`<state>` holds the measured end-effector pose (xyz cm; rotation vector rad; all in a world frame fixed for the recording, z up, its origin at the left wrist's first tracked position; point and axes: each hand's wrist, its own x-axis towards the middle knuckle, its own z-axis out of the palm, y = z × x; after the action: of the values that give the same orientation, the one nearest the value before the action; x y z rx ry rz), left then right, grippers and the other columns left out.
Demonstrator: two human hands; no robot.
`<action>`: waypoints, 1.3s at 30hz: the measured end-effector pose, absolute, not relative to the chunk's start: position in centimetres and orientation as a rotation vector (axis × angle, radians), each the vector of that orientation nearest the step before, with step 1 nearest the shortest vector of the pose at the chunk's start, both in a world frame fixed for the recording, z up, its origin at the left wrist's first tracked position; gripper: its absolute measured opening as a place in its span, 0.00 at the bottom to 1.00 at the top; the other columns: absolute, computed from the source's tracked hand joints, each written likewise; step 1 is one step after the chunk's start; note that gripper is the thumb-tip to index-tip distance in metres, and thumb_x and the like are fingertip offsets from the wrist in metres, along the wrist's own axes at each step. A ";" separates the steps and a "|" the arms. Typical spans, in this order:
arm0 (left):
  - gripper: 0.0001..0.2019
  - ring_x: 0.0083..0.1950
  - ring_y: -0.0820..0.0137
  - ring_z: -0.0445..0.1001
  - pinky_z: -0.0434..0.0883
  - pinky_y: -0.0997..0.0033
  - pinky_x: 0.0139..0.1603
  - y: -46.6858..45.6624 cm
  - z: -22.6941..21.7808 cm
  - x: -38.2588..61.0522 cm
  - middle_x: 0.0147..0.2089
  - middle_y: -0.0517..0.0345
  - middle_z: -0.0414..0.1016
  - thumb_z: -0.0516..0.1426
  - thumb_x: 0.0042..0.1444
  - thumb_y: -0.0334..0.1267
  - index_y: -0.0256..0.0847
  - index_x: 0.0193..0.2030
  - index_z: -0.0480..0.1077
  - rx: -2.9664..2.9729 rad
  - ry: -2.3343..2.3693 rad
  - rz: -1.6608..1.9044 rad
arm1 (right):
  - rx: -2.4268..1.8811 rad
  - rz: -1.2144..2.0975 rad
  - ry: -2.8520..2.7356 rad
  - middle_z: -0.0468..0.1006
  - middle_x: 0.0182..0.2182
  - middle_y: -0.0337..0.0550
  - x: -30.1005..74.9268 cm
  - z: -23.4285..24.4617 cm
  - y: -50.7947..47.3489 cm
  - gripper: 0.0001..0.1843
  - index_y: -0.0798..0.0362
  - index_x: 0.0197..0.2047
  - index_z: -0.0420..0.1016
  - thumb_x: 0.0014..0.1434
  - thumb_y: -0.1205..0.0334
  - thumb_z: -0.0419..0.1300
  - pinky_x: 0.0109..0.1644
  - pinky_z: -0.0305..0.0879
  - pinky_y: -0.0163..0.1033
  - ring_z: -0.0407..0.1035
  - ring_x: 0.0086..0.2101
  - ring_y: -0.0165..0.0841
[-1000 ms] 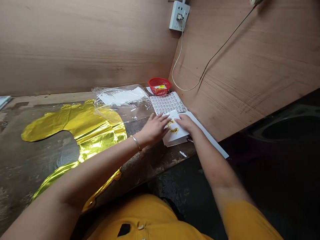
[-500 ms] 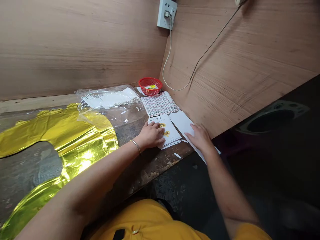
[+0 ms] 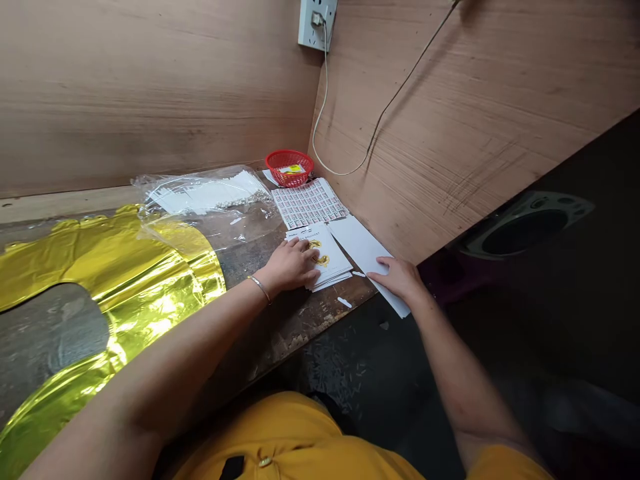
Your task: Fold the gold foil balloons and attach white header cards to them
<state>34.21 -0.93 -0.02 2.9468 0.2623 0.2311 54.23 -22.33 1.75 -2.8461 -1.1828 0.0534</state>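
Observation:
My left hand (image 3: 291, 263) lies open across a stack of printed cards (image 3: 333, 262), its fingers spread over the top one. That card carries dark lettering and a gold curved shape, partly under my fingers. Beside it, a long stack of white paper (image 3: 360, 243) extends past the table's edge. My right hand (image 3: 399, 279) is closed on the right side of this paper, thumb on top; its other fingers are partly hidden. A large gold foil balloon (image 3: 150, 300), flat, is spread at the left.
Behind the cards lies a sheet of small printed labels (image 3: 307, 203), with a red basket (image 3: 285, 180) farther back. A clear plastic bag (image 3: 200, 193) holds white strips. A cord (image 3: 345, 172) hangs from the wall socket (image 3: 317, 25). Small white scraps (image 3: 345, 303) lie near the table's edge.
My right hand has shifted slightly down along the white paper, whose lower edges look more even. My left hand stays on the cards. The whole view has moved a little.

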 end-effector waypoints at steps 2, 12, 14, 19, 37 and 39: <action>0.23 0.61 0.51 0.64 0.61 0.53 0.61 -1.0 0.1 34.2 0.60 0.43 0.67 0.54 0.60 0.51 0.42 0.58 0.69 2.948 0.264 0.221 | -2.839 0.044 -1.183 0.78 0.52 0.52 54.2 1.9 -22.4 0.28 0.55 0.55 0.76 0.55 0.49 0.62 0.55 0.66 0.45 0.73 0.51 0.46; 0.23 0.60 0.51 0.66 0.59 0.49 0.62 -0.7 0.5 34.3 0.60 0.44 0.68 0.55 0.59 0.51 0.42 0.56 0.70 2.914 0.277 0.198 | -2.799 -0.145 -1.308 0.77 0.52 0.59 52.7 1.7 -22.0 0.24 0.63 0.56 0.74 0.58 0.73 0.50 0.58 0.63 0.45 0.71 0.52 0.45; 0.21 0.60 0.51 0.65 0.56 0.44 0.63 -0.7 0.8 34.3 0.60 0.45 0.68 0.57 0.57 0.50 0.43 0.54 0.71 2.912 0.295 0.206 | -2.791 -0.223 -1.301 0.70 0.58 0.65 51.6 2.6 -22.3 0.26 0.69 0.59 0.69 0.59 0.75 0.47 0.62 0.58 0.48 0.65 0.58 0.47; 0.27 0.66 0.52 0.60 0.55 0.47 0.67 -5.3 2.8 32.7 0.65 0.41 0.63 0.60 0.56 0.51 0.39 0.59 0.66 2.429 0.173 0.550 | -2.513 -0.629 -1.196 0.63 0.63 0.63 44.8 5.0 -24.1 0.27 0.66 0.65 0.61 0.67 0.68 0.41 0.60 0.59 0.56 0.62 0.59 0.50; 0.17 0.31 0.72 0.71 0.68 0.74 0.30 -8.3 2.7 24.9 0.35 0.54 0.76 0.62 0.52 0.48 0.36 0.41 0.74 1.339 0.404 0.224 | -1.609 0.878 -0.740 0.81 0.28 0.42 42.2 3.7 -24.2 0.19 0.53 0.32 0.79 0.51 0.44 0.67 0.36 0.73 0.43 0.74 0.30 0.37; 0.19 0.32 0.72 0.72 0.68 0.74 0.29 -8.3 2.8 24.6 0.38 0.53 0.76 0.64 0.50 0.47 0.36 0.43 0.73 1.316 0.417 0.207 | -1.562 0.927 -0.715 0.81 0.27 0.41 42.0 3.3 -23.9 0.18 0.52 0.32 0.80 0.53 0.45 0.66 0.36 0.73 0.44 0.74 0.29 0.36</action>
<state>24.60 -8.25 2.76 1.3158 0.4173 0.2073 42.05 -23.92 3.29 -1.5617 -0.7154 0.9275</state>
